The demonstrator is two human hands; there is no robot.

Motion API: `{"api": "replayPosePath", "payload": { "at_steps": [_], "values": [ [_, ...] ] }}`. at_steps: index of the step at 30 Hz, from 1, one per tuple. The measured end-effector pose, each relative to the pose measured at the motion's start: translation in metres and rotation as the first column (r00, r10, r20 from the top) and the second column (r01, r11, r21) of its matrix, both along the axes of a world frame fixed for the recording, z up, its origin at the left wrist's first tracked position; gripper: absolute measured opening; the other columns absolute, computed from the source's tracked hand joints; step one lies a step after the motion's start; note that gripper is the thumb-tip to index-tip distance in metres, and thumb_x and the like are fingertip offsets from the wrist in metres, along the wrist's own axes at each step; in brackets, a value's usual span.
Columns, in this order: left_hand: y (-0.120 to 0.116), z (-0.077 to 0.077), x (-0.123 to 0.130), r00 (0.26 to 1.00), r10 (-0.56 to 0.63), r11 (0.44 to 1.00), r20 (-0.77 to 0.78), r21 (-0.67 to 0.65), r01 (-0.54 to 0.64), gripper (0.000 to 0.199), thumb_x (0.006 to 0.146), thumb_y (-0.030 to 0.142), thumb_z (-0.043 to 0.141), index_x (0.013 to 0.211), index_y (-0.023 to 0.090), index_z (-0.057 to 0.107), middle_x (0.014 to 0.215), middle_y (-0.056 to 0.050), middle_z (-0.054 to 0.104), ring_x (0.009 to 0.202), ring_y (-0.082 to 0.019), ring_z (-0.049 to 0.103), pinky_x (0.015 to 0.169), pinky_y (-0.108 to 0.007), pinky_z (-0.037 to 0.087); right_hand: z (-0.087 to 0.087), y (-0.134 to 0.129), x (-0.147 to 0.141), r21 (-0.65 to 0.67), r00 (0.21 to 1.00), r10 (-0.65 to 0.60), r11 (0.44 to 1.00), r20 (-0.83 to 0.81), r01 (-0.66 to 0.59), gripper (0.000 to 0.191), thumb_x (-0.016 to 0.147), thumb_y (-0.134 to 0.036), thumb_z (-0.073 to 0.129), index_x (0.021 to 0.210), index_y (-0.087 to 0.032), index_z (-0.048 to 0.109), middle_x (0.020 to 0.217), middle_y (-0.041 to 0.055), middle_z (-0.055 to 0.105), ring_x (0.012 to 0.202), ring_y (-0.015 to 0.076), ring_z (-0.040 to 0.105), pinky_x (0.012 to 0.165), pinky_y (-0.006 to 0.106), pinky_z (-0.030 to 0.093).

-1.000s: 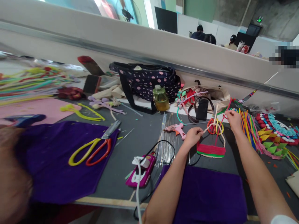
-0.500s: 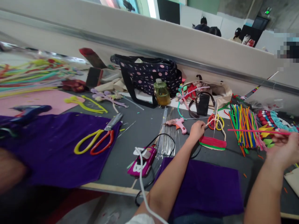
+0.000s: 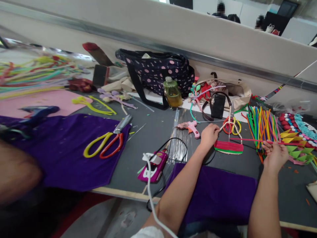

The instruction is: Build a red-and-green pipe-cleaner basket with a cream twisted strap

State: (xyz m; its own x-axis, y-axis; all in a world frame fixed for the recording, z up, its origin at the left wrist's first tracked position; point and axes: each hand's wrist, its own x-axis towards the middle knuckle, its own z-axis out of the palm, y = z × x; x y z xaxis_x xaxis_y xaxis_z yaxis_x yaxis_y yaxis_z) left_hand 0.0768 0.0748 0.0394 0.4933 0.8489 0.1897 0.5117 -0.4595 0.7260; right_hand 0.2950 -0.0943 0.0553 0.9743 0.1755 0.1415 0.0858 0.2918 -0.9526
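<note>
My left hand is closed, its fingertips pinching the left side of a white cord-like handle. That handle rises from a small flat piece with red, green and white bands, which lies on the dark table. To its right my right hand pinches a long red pipe cleaner. The pipe cleaner points left, and its far end reaches over the top edge of the banded piece; I cannot tell if they touch. Scissors with a red and yellow handle lie just behind the piece.
A bundle of coloured pipe cleaners lies behind my right hand. Left of my left hand are a pink glue gun and clear glue sticks. Large scissors rest on purple cloth. Another person's arm is at far left.
My right hand has moved left, bringing the red pipe cleaner across to the banded piece. My left hand keeps its pinch on the handle. The view has shifted slightly.
</note>
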Motion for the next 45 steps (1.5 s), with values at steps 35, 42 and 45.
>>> {"api": "replayPosePath", "payload": {
  "at_steps": [35,42,45],
  "values": [
    [-0.031,0.007,0.004,0.888,-0.372,0.898,-0.27,0.137,0.418,0.037,0.087,0.037,0.053,0.12,0.021,0.055,0.116,-0.01,0.056,0.108,-0.027,0.043,0.086,-0.038,0.033,-0.021,0.012,-0.005,-0.027,0.968,0.158,0.986,-0.192,-0.167,0.037,0.06,-0.036,0.075,0.071,-0.02,0.043,0.054,-0.0044,0.063,0.053,0.0183,0.069,0.046,0.026,0.057],
    [-0.021,0.0,0.015,0.909,-0.226,0.936,-0.352,0.181,0.302,0.022,0.087,0.022,0.048,0.094,0.022,0.069,0.101,-0.01,0.058,0.1,-0.027,0.043,0.081,-0.042,0.034,-0.023,0.014,-0.007,-0.027,0.955,0.183,0.98,-0.235,-0.195,0.037,0.061,-0.036,0.075,0.071,-0.02,0.043,0.057,0.0001,0.066,0.054,0.0191,0.069,0.048,0.027,0.058],
    [-0.02,-0.004,0.02,0.896,-0.23,0.926,-0.379,0.197,0.321,0.019,0.085,0.025,0.052,0.088,0.022,0.071,0.098,-0.011,0.058,0.097,-0.027,0.043,0.078,-0.041,0.035,-0.026,0.015,-0.008,-0.017,0.947,0.191,0.979,-0.258,-0.202,0.035,0.061,-0.034,0.075,0.072,-0.019,0.044,0.057,0.0002,0.067,0.054,0.0189,0.069,0.05,0.028,0.059]
  ]
}}
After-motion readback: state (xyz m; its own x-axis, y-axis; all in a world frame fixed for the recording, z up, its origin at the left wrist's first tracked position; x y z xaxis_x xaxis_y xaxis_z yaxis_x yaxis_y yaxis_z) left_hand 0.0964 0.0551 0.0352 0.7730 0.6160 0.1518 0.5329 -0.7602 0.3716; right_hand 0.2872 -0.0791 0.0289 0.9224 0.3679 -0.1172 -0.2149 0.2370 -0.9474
